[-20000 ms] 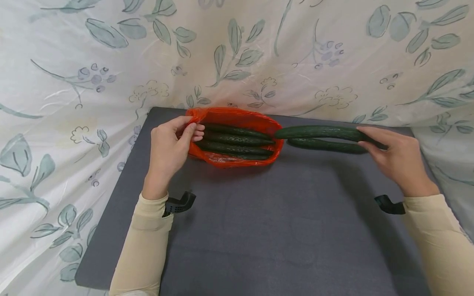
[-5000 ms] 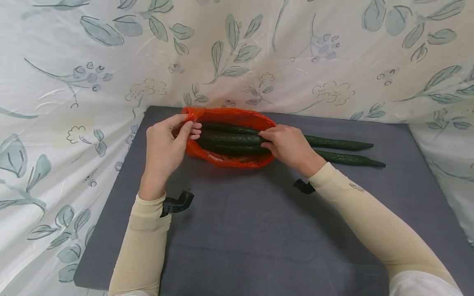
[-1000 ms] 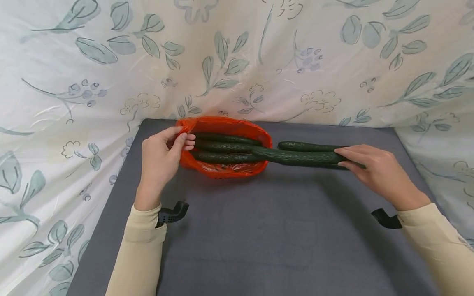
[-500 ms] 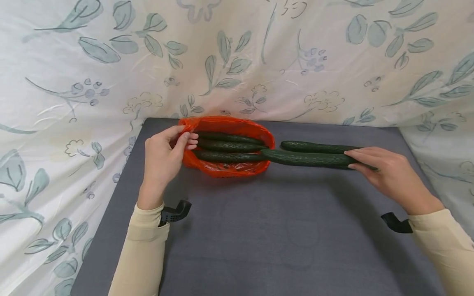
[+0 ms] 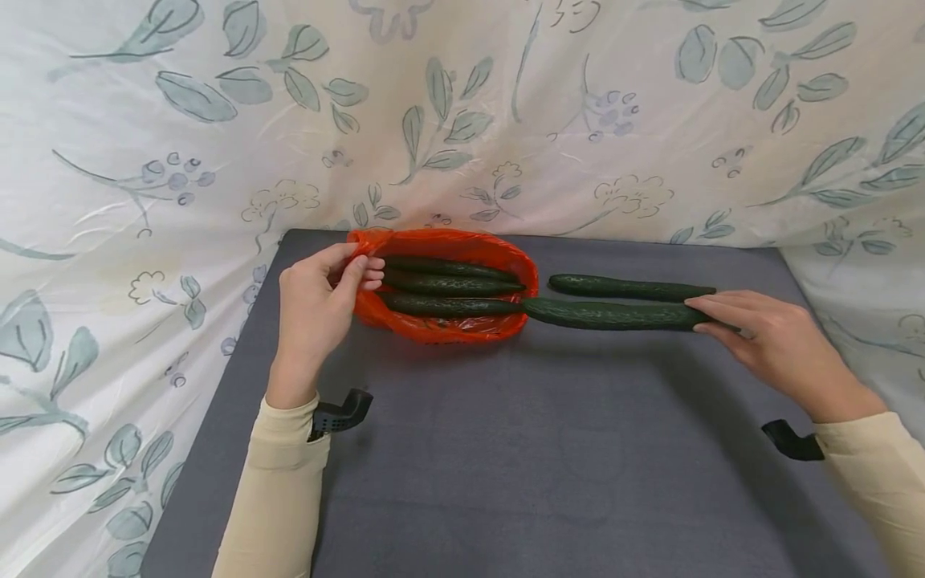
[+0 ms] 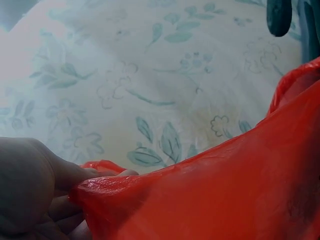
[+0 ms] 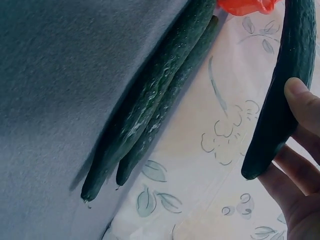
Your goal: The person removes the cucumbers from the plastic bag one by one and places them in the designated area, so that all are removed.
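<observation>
My left hand pinches the left rim of a red plastic bag, which gapes toward me. Dark green cucumbers lie side by side inside the bag. My right hand grips a cucumber by its right end, raised over the table; its left tip overlaps the bag's right rim in the head view. Behind it lies a cucumber on the table. The right wrist view shows another lying cucumber beside that one, mostly hidden in the head view. The bag fills much of the left wrist view.
The dark grey tabletop spreads in front of the bag. A white curtain printed with leaves and flowers hangs behind and along both sides. The right hand casts a shadow on the table.
Five seconds ago my right hand was at the bag's mouth. Over the last second it has moved right with the cucumber, drawing its tip back to the rim. The left hand keeps its grip.
</observation>
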Tool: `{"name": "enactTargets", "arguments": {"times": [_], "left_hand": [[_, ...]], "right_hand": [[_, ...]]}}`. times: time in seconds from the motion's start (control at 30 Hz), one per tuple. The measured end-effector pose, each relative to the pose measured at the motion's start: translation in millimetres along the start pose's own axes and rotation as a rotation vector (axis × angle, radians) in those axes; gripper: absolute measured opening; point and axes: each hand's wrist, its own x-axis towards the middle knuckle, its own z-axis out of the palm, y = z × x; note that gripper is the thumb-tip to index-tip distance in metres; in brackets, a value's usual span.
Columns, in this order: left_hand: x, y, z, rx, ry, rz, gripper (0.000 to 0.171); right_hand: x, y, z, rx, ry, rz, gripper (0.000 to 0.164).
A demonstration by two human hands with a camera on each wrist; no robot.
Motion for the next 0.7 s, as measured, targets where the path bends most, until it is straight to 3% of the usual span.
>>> {"name": "enactTargets", "arguments": {"times": [0.7], "left_hand": [[0.5,-2.3,-2.6,-0.003,0.009,-0.005,0.023]], "right_hand": [[-28,20,4,-0.116,-0.063,0.019,0.083]]}}
